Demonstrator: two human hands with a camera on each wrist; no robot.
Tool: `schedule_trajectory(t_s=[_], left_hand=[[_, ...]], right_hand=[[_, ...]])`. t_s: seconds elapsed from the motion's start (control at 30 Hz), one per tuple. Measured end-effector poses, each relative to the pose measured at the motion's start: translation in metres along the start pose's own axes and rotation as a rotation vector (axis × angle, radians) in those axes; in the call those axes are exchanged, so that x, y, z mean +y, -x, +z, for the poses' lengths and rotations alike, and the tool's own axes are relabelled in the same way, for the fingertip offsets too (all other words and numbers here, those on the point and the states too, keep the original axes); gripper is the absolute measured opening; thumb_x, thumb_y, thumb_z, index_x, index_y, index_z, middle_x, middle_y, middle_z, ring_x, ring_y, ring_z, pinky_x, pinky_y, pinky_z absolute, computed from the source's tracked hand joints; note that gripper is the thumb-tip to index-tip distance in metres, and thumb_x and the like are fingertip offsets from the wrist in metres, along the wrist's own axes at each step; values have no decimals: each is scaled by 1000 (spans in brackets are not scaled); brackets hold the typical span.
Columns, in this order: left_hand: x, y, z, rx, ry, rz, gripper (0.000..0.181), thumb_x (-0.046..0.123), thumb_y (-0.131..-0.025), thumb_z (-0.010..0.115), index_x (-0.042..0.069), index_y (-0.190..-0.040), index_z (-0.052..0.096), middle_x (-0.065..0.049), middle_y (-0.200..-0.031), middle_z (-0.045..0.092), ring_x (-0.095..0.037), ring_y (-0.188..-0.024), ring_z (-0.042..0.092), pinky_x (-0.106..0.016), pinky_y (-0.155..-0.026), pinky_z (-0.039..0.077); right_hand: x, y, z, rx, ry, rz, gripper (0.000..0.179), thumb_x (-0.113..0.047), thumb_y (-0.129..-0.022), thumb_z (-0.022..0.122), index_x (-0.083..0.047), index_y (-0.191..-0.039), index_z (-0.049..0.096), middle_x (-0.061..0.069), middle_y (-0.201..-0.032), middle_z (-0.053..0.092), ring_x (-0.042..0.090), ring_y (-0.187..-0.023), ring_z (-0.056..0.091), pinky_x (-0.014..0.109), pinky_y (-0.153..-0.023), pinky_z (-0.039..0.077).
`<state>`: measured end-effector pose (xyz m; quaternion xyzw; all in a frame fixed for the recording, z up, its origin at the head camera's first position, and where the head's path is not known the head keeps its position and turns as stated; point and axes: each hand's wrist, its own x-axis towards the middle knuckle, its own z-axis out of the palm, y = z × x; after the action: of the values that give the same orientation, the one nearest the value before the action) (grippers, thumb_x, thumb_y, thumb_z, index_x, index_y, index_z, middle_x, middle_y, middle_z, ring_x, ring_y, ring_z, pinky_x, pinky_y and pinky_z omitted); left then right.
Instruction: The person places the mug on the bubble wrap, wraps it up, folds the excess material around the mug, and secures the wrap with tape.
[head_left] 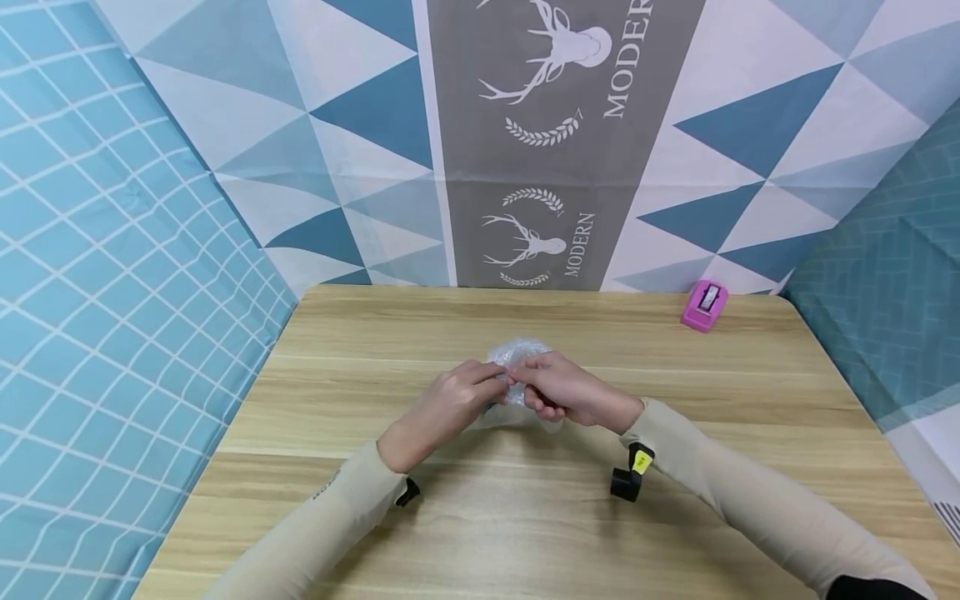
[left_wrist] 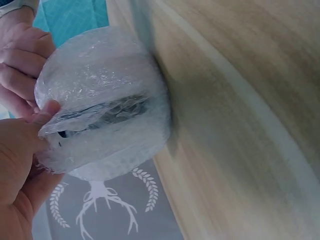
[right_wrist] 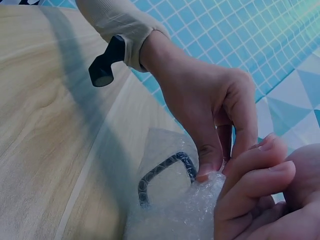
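Observation:
A rounded bundle of clear bubble wrap point(head_left: 517, 350) rests on the wooden table between both hands. Through the plastic in the right wrist view, a dark loop point(right_wrist: 165, 167) shows, shaped like a handle; what the wrap encloses is otherwise hard to make out. My left hand point(head_left: 457, 396) pinches an edge of the bubble wrap point(left_wrist: 80, 145) between thumb and fingers. Close beside it, my right hand point(head_left: 566, 387) has its fingers curled and pinches the wrap at the top, its fingertips partly hidden in the left wrist view.
A pink plastic object point(head_left: 705, 306) with a pale window lies at the table's back right. The wooden table point(head_left: 360, 333) meets a patterned cloth backdrop point(head_left: 360, 150) behind, with a blue gridded cloth point(head_left: 112, 250) on the left. Black wrist cameras hang under both sleeves.

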<state>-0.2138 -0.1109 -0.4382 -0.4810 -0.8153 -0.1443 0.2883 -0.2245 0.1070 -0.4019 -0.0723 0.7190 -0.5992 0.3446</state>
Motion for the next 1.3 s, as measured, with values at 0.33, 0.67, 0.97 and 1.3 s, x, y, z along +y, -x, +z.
schedule_trajectory(t_s=[0.33,0.67,0.97,1.3], left_hand=[[2,-7,-6,-74,-1,-6,11,18,-89,80,10,-96,76,-1,-104,77,-16,-92,70,-24,-86,60],[-5,-7,-2,-26,1,25,11,14,-87,81,9,-87,72,0,-97,76,-15,-86,70,-23,-81,59],[-3,-3,-2,-37,-4,15,12,16,-88,81,9,-95,76,-4,-105,77,-16,-91,71,-24,-84,60],[-1,-3,0,-25,13,14,12,12,-86,81,8,-97,77,-4,-108,77,-16,-92,71,-23,-84,60]], right_hand=[[-2,10,-9,-90,9,97,17,-19,-105,53,-2,-103,51,-4,-55,44,6,-42,38,18,-40,31],[-11,24,-21,-102,5,103,19,-14,-101,53,3,-108,60,-3,-54,48,8,-45,54,17,-41,41],[-2,24,-5,334,846,-581,22,-5,-88,67,-1,-109,73,5,-90,73,21,-85,65,34,-77,55],[6,22,6,291,1122,-546,46,-23,-88,66,-2,-129,70,11,-123,74,32,-108,58,50,-86,46]])
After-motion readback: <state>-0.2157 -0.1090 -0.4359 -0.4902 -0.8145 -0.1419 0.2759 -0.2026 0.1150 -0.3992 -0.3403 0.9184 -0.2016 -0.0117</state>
